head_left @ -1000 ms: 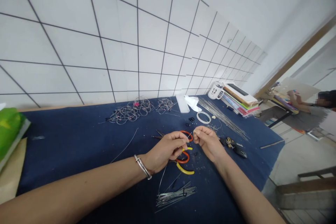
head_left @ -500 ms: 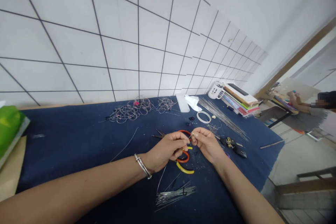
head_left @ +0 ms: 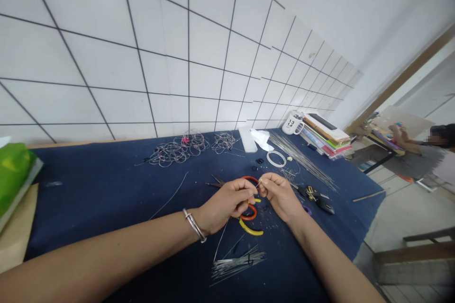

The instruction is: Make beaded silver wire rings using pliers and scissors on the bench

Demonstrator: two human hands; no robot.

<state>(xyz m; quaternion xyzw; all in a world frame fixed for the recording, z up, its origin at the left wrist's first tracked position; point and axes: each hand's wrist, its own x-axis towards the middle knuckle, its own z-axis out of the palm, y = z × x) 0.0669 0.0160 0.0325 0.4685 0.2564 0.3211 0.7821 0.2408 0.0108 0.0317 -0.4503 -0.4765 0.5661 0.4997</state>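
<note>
The left hand [head_left: 229,199] and right hand [head_left: 280,193] pinch thin wire [head_left: 258,184].

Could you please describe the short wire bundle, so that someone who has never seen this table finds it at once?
On the dark blue cloth, look toward the near side, below the left hand and the curved yellow handle. There lies a loose bundle of thin silvery wires. Unlike the longer bundle near the mug, it is visibly shorter and bears a small black piece.
</note>
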